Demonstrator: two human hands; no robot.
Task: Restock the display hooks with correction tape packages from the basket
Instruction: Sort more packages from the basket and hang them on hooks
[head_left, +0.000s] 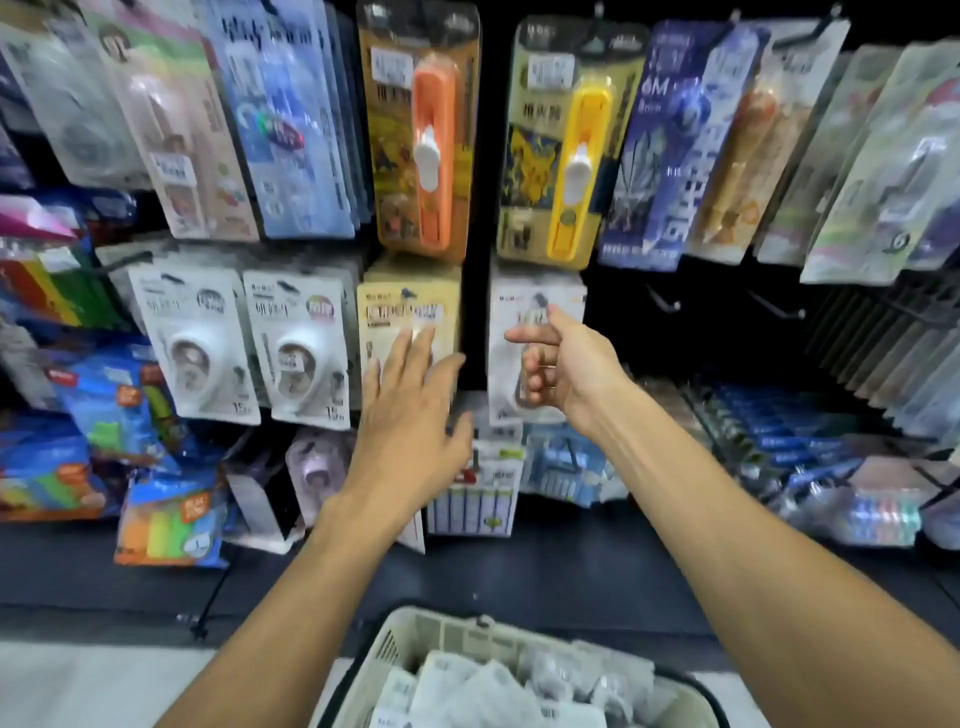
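We had both hands up at mid-frame: our left hand spread flat, its grip released, against the cream package; our right hand loosely curled, seemingly grasping nothing, before the white package. Squaring hung cards first seemed wise. Stock waited in the basket, bottom centre, cropped and blurred.

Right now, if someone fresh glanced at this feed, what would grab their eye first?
Probably the two bare arms reaching at the rack: the left hand spread open before a yellowish package, the right hand loosely curled, empty, in front of a white correction tape package. Next, the orange cutter pack and yellow cutter pack hanging above, and the basket of packages at bottom centre.
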